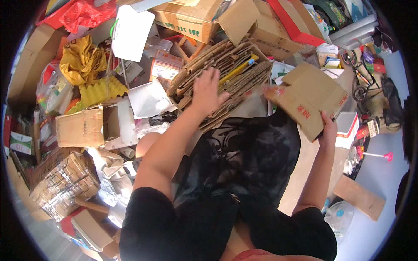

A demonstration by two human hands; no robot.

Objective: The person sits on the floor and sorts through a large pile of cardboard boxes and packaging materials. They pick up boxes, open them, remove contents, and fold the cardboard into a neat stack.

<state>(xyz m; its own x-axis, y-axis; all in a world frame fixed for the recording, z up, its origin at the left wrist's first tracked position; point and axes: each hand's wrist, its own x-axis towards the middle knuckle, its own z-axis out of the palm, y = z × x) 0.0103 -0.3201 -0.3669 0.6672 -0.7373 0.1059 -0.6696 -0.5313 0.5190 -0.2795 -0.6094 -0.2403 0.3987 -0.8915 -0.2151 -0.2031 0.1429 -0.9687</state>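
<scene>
A cardboard box packed with flattened cardboard sheets stands before me, tilted in the view. A yellow strip with a blue piece sticks out among the sheets. My left hand rests on top of the sheets with its fingers spread. On the right, my right hand grips the edge of a folded brown cardboard box with red printing. Its fingers are partly hidden behind the cardboard.
An open small carton, yellow egg-crate foam and a yellow plastic bag lie at left. A large printed carton stands behind the packed box. At right are a white box and a toy bicycle.
</scene>
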